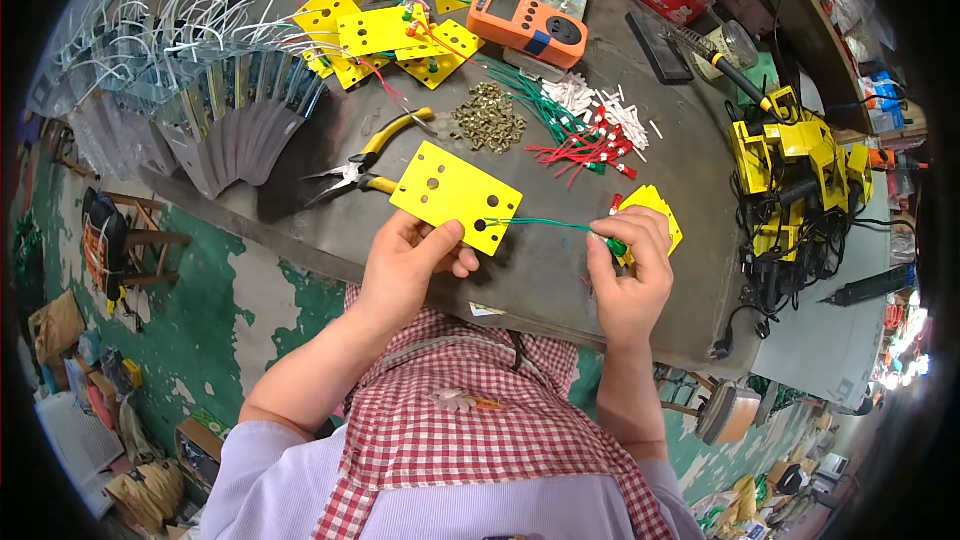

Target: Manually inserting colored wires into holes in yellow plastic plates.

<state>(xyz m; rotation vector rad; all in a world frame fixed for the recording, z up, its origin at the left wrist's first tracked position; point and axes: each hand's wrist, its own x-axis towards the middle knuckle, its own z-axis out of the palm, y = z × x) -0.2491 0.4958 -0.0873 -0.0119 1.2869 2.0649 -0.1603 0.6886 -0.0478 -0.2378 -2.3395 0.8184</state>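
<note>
Left hand (412,258), at centre frame, pinches the lower edge of a yellow drilled plate (456,197), thumb on top, fingers curled beneath, holding it tilted above the tabletop (560,270). Right hand (632,262), just right of centre, is closed around a green wire (545,224) that runs across to a hole near the plate's right edge. Judging by this, the plate carries no lamps yet and its other holes stand empty, while finished yellow plates with lamps (395,25) lie at upper centre and loose red and green leads (580,130) wait above the hands.
</note>
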